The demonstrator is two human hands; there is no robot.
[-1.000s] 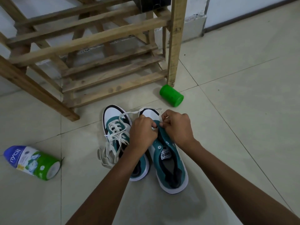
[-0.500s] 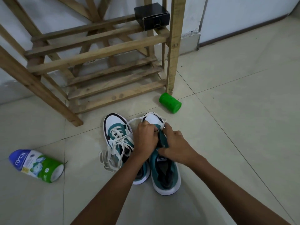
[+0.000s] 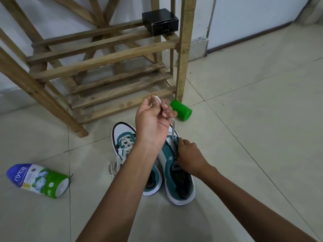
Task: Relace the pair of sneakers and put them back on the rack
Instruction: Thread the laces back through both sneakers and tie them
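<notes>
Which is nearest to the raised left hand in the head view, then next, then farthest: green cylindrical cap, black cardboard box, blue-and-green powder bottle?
1. Green cylindrical cap, on the floor just right of the left hand.
2. Black cardboard box, on the rack above.
3. Blue-and-green powder bottle, lying far left.

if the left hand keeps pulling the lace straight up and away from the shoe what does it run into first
Probably the wooden rack: its lowest slats lie just beyond the left hand gripping the lace. The green cap sits slightly to its right. Depth is unclear, so the hand may pass above both.
</notes>
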